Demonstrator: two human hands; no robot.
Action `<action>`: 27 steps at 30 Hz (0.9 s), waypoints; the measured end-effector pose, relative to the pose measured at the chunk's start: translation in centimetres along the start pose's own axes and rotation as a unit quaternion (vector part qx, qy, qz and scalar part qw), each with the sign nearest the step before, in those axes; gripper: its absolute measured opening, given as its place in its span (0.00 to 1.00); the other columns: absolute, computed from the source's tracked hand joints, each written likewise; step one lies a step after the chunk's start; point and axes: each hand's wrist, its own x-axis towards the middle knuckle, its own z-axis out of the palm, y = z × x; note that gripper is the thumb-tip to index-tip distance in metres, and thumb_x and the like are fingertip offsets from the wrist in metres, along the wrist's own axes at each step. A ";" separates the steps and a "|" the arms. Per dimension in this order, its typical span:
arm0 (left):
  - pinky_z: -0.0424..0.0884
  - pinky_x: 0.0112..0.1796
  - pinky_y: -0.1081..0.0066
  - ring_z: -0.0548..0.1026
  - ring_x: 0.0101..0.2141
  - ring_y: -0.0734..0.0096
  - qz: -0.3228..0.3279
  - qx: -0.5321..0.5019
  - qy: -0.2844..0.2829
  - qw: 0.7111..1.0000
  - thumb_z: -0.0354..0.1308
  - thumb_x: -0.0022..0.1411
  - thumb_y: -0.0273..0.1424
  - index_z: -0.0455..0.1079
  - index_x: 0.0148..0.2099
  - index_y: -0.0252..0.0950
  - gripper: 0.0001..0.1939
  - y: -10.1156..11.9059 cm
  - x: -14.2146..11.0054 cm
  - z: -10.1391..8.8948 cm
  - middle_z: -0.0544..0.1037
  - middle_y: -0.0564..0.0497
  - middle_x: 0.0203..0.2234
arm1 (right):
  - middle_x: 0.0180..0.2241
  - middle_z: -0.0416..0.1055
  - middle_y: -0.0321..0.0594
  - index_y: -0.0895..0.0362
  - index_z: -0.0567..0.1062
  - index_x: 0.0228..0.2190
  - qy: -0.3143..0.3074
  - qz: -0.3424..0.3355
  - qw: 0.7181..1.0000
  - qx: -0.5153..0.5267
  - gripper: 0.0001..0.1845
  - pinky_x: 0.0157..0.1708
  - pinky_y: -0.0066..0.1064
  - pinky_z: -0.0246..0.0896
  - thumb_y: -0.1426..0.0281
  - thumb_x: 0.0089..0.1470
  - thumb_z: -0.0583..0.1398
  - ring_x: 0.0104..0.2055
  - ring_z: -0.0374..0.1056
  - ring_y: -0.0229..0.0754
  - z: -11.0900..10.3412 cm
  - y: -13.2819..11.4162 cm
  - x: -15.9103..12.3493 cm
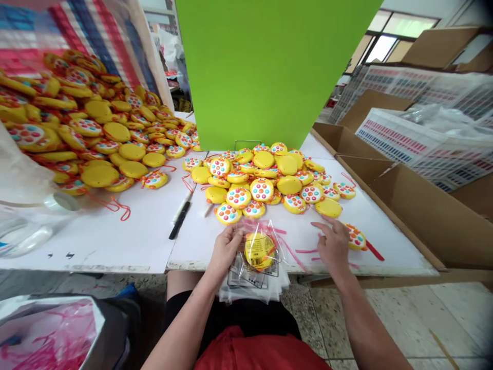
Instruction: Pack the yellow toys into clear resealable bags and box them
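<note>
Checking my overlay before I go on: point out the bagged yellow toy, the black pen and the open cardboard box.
bagged yellow toy point(259, 250), head view, on its yellow face inside the clear bag.
black pen point(179, 220), head view, mid-barrel.
open cardboard box point(419, 216), head view, on its near side wall.

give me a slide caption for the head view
Left hand holds a bagged yellow toy on clear bags; right hand reaches beside a loose toy.

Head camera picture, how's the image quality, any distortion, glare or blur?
Head view: wide-angle bending curves the white table edge and stretches the corners; lighting is bright and even, shadows soft; glare glints on the clear bag by the left hand; the right hand looks sharp; the heap of yellow toys at left softens toward the edge.
</note>
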 end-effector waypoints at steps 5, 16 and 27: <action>0.72 0.31 0.73 0.75 0.31 0.70 0.009 0.000 0.008 1.000 0.61 0.55 0.42 0.69 0.38 0.35 0.16 0.3 -0.2 0.0 0.77 0.51 0.30 | 0.38 0.75 0.46 0.55 0.78 0.36 -0.055 -0.015 0.981 0.186 0.12 0.49 0.46 0.58 0.71 0.55 0.54 0.44 0.68 0.50 0.6 -5.6 2.9; 0.75 0.41 0.64 0.78 0.42 0.61 -0.019 -0.053 -0.016 0.998 0.63 0.54 0.42 0.69 0.53 0.35 0.27 0.0 0.0 -0.3 0.80 0.44 0.43 | 0.24 0.73 0.35 0.57 0.75 0.27 -0.235 0.221 0.801 0.504 0.09 0.28 0.29 0.59 0.64 0.44 0.65 0.27 0.66 0.38 1.6 -7.9 3.5; 0.74 0.35 0.69 0.77 0.32 0.69 -0.029 -0.056 -0.039 0.997 0.56 0.53 0.29 0.71 0.30 0.34 0.05 0.3 -0.2 -0.8 0.79 0.50 0.32 | 0.25 0.74 0.36 0.56 0.76 0.23 -0.244 0.227 0.787 0.519 0.05 0.36 0.34 0.60 0.68 0.43 0.61 0.32 0.67 0.42 1.3 -7.0 3.0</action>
